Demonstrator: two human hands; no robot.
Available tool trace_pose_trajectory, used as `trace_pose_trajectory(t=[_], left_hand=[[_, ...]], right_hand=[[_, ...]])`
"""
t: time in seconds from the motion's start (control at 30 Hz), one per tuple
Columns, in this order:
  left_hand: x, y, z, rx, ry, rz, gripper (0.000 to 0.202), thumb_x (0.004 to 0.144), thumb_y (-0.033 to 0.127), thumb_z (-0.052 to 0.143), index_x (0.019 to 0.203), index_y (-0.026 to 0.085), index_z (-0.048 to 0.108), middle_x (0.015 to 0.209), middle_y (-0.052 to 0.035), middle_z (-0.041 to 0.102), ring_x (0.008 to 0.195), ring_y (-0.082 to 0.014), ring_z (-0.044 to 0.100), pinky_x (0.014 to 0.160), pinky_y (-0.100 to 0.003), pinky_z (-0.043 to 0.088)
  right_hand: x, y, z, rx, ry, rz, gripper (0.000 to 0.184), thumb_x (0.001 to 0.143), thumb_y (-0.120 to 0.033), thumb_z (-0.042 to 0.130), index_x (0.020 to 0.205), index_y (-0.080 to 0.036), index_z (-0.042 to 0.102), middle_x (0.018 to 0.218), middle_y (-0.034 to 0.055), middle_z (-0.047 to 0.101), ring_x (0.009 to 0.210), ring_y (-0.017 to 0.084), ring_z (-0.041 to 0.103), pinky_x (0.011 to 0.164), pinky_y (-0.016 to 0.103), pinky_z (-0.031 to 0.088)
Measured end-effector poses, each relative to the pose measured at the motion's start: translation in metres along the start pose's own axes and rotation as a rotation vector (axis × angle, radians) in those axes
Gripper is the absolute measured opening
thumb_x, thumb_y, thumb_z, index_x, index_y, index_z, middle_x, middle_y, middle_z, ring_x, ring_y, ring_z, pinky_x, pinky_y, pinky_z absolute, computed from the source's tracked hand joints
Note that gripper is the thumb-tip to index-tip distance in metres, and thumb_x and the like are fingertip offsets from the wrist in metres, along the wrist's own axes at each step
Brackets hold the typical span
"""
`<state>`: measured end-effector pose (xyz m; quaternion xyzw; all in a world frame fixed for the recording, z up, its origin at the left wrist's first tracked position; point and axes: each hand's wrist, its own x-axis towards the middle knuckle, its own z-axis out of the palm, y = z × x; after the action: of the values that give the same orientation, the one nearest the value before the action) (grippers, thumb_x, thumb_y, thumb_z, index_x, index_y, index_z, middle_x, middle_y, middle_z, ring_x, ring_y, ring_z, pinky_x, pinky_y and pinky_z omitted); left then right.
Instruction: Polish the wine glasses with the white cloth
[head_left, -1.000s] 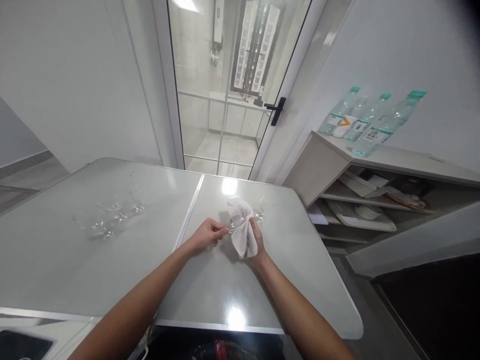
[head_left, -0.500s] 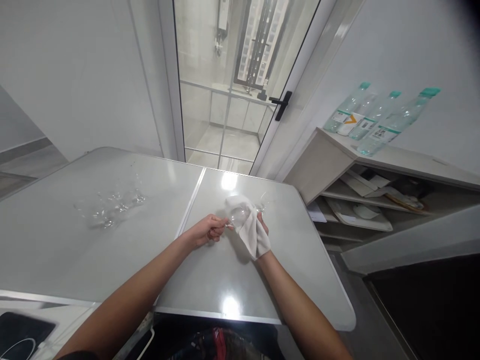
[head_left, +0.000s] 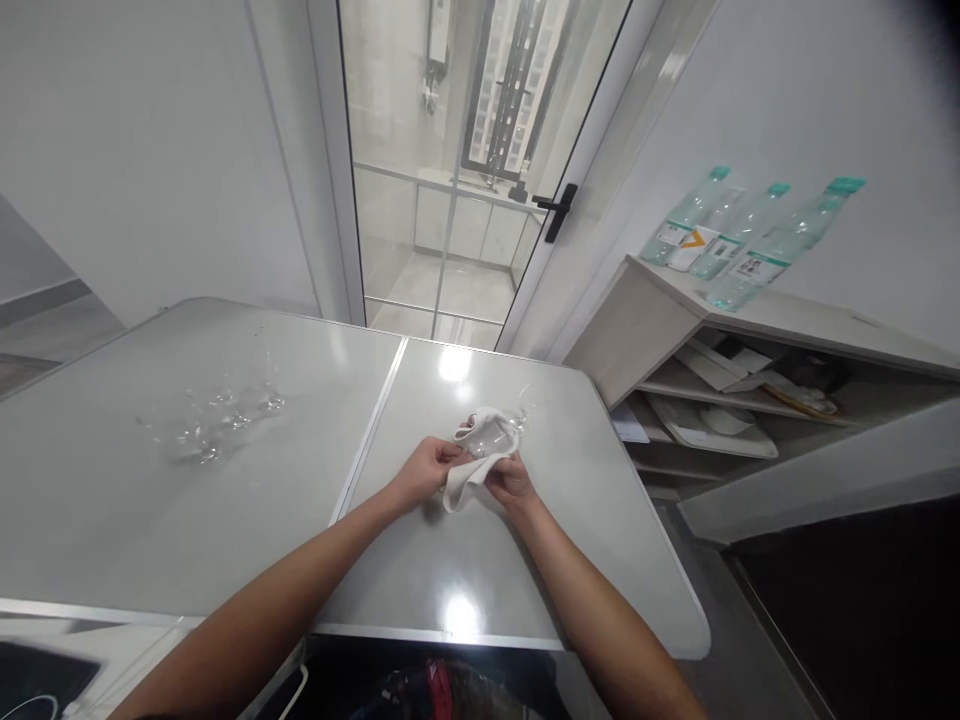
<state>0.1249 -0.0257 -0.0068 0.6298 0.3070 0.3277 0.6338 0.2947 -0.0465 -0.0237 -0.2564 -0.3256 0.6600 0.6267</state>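
My left hand [head_left: 425,470] and my right hand [head_left: 508,481] meet over the right half of a white table [head_left: 225,520]. Between them is a clear glass [head_left: 491,434] wrapped in a white cloth [head_left: 465,478]. The left hand's fingers pinch the glass near its stem end. The right hand's fingers are closed on the cloth, pressed against the glass. Part of the glass is hidden by the cloth.
Several clear glasses [head_left: 217,420] lie grouped on the table's left half. Another clear glass [head_left: 529,408] stands just beyond my hands. A low shelf unit [head_left: 675,340] at the right carries three water bottles [head_left: 739,245] and papers. A glass door [head_left: 450,180] stands behind the table.
The cloth hung loose below my right hand before; now it is bunched around the glass. Both hands have come closer together, and the right hand has turned under the glass.
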Motion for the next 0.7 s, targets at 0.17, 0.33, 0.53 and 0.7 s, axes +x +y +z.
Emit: trace_pose_trajectory(t=[0.17, 0.33, 0.53, 0.7], left_hand=[[-0.002, -0.006, 0.001, 0.444, 0.165, 0.182, 0.013, 0.071, 0.024, 0.071, 0.064, 0.016, 0.063, 0.063, 0.0002, 0.057, 0.061, -0.0124, 0.045, 0.06, -0.025, 0.032], [0.002, -0.001, -0.001, -0.008, -0.081, -0.115, 0.034, 0.08, 0.041, 0.068, 0.06, 0.018, 0.052, 0.055, 0.0024, 0.046, 0.05, -0.0103, 0.039, 0.054, -0.025, 0.036], [0.001, -0.001, -0.001, -0.085, -0.027, -0.148, 0.036, 0.076, 0.043, 0.072, 0.059, 0.018, 0.052, 0.054, 0.003, 0.041, 0.05, -0.0097, 0.034, 0.054, -0.026, 0.037], [-0.002, -0.002, -0.002, 0.246, 0.202, 0.107, 0.022, 0.062, 0.028, 0.078, 0.059, 0.016, 0.06, 0.063, -0.0015, 0.056, 0.067, -0.0153, 0.046, 0.06, -0.025, 0.034]], right_hand=[[0.004, 0.006, 0.013, -0.016, 0.237, -0.089, 0.038, 0.071, -0.031, 0.083, 0.106, -0.024, 0.069, 0.091, 0.0033, 0.078, 0.087, 0.023, 0.074, 0.084, 0.035, 0.059], [0.001, -0.005, 0.008, 0.056, 0.107, 0.015, 0.05, 0.063, -0.036, 0.084, 0.108, -0.024, 0.066, 0.093, 0.003, 0.076, 0.087, 0.024, 0.073, 0.08, 0.036, 0.059], [0.001, -0.003, 0.016, 0.031, 0.155, 0.005, 0.045, 0.062, -0.036, 0.084, 0.103, -0.023, 0.067, 0.093, 0.0037, 0.076, 0.083, 0.022, 0.071, 0.075, 0.032, 0.058], [0.0, 0.01, 0.027, 0.008, 0.258, -0.017, 0.045, 0.063, -0.024, 0.087, 0.104, -0.023, 0.07, 0.085, 0.001, 0.077, 0.077, 0.02, 0.071, 0.071, 0.028, 0.057]])
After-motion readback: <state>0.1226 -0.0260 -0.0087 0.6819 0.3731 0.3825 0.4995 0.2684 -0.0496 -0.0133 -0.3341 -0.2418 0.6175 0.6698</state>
